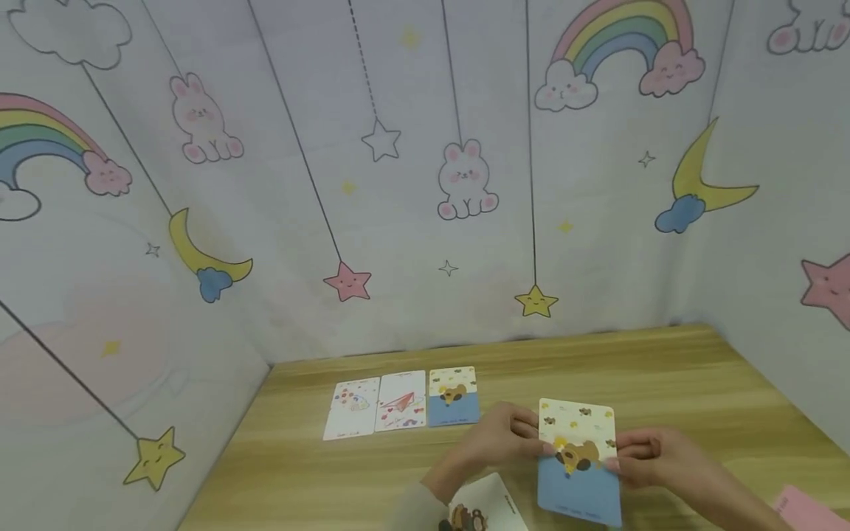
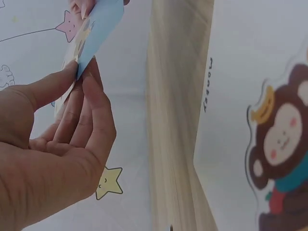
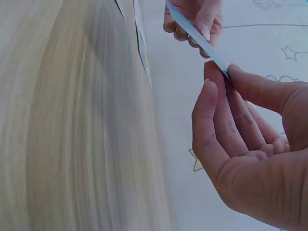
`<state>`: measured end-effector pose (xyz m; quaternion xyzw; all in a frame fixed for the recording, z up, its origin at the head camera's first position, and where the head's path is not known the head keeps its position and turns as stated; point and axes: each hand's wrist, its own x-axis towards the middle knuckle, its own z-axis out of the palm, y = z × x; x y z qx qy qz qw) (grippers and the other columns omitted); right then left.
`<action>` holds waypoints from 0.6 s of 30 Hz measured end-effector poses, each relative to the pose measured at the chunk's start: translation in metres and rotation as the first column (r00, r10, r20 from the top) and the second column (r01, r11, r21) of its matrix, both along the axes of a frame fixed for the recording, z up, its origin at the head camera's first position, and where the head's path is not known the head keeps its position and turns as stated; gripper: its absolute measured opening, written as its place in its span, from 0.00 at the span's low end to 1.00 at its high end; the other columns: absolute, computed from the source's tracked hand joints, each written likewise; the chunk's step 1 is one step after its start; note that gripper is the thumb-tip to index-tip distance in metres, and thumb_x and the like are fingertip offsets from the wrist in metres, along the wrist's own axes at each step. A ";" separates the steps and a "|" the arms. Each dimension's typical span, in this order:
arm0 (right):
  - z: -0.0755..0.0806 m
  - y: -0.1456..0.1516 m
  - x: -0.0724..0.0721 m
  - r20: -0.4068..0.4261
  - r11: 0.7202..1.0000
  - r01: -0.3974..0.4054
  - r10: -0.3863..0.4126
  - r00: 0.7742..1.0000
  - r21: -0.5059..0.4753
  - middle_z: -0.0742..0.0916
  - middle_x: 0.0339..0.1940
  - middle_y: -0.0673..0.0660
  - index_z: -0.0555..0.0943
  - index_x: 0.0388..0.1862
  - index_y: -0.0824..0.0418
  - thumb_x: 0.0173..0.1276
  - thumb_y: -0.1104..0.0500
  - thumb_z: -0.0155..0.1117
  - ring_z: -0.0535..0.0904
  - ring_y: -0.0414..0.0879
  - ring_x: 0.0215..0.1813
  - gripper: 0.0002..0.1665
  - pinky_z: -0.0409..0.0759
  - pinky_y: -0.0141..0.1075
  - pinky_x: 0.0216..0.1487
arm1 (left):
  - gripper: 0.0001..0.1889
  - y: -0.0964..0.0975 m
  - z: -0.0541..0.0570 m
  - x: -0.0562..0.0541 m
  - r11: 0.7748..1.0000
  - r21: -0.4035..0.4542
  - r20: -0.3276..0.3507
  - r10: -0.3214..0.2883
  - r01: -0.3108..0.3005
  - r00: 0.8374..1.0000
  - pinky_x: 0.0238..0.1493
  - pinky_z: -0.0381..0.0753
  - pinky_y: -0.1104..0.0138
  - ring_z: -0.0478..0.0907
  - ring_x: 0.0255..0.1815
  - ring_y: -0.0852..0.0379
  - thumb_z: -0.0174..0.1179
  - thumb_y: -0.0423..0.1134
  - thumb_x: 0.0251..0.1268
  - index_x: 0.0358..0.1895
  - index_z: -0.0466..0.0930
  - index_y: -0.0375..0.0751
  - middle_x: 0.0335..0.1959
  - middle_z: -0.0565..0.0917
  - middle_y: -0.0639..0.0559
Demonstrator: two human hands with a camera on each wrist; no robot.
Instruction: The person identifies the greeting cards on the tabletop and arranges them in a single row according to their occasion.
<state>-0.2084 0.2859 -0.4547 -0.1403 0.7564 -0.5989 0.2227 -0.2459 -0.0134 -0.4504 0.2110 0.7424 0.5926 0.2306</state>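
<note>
Both hands hold up one card [image 1: 578, 457], cream above and blue below, with brown dog-like figures on it. My left hand [image 1: 501, 442] pinches its left edge between thumb and fingers. On the opposite edge, my right hand [image 1: 664, 461] pinches it the same way. The right wrist view shows the card almost edge-on, a thin blue strip [image 3: 199, 38] between the two hands. Beneath my left forearm lies a white card with a monkey picture [image 2: 284, 139], partly hidden by the sleeve in the head view.
At the back left of the wooden table [image 1: 299, 479] three cards lie in a row: a pale one [image 1: 352, 409], one with a red paper plane [image 1: 401, 402] and a cream-and-blue one [image 1: 454, 397]. Something pink [image 1: 806, 509] sits at the lower right. A printed curtain [image 1: 412, 243] encloses the table.
</note>
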 end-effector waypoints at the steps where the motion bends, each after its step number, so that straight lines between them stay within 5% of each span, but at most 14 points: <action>1: 0.001 -0.001 -0.002 -0.013 1.000 0.000 0.000 1.000 0.004 0.93 0.49 0.59 0.71 0.66 0.86 0.76 0.59 0.68 0.91 0.42 0.45 0.34 0.91 0.41 0.47 | 0.29 -0.003 0.000 -0.002 1.000 0.008 0.009 0.007 -0.007 1.000 0.29 0.58 0.68 0.47 0.21 0.59 0.72 0.35 0.66 0.22 0.56 0.40 0.17 0.51 0.57; 3: 0.004 -0.005 -0.005 -0.017 0.999 0.004 -0.003 1.000 0.038 0.92 0.46 0.58 0.72 0.65 0.85 0.77 0.56 0.66 0.90 0.42 0.47 0.34 0.90 0.40 0.49 | 0.20 -0.008 0.000 -0.004 0.999 0.007 0.035 0.049 -0.049 0.998 0.29 0.69 0.72 0.59 0.20 0.65 0.72 0.35 0.66 0.25 0.69 0.36 0.17 0.65 0.59; 5: 0.003 -0.008 -0.008 -0.025 0.999 0.005 -0.003 1.000 0.052 0.92 0.51 0.60 0.71 0.66 0.85 0.78 0.55 0.65 0.90 0.42 0.48 0.35 0.90 0.41 0.51 | 0.09 -0.013 -0.001 -0.004 0.996 -0.003 0.071 0.087 -0.087 0.994 0.35 0.84 0.70 0.77 0.25 0.65 0.72 0.34 0.66 0.38 0.82 0.31 0.26 0.83 0.55; 7: 0.003 -0.012 -0.011 -0.019 0.999 0.005 -0.004 1.000 0.050 0.91 0.52 0.62 0.70 0.66 0.86 0.78 0.54 0.65 0.89 0.43 0.49 0.36 0.89 0.42 0.52 | 0.17 -0.017 -0.002 -0.005 0.992 -0.009 0.099 0.128 -0.128 0.987 0.43 0.91 0.62 0.90 0.35 0.56 0.72 0.33 0.66 0.55 0.85 0.31 0.42 0.92 0.44; 9: 0.003 -0.016 -0.016 -0.009 1.000 0.011 -0.011 1.000 0.019 0.91 0.52 0.62 0.70 0.66 0.86 0.78 0.56 0.65 0.89 0.42 0.48 0.36 0.90 0.42 0.52 | 0.23 -0.021 -0.001 -0.008 0.988 -0.002 0.116 0.151 -0.152 0.982 0.47 0.92 0.57 0.92 0.42 0.50 0.72 0.32 0.66 0.62 0.82 0.31 0.49 0.91 0.37; 18: 0.007 -0.041 -0.049 0.018 0.986 0.162 -0.162 0.987 -0.042 0.93 0.43 0.51 0.79 0.61 0.77 0.71 0.57 0.74 0.91 0.41 0.43 0.30 0.90 0.40 0.51 | 0.16 -0.034 0.004 -0.035 0.962 0.073 0.136 0.250 -0.262 0.959 0.49 0.91 0.51 0.91 0.36 0.55 0.73 0.31 0.64 0.53 0.86 0.31 0.45 0.92 0.40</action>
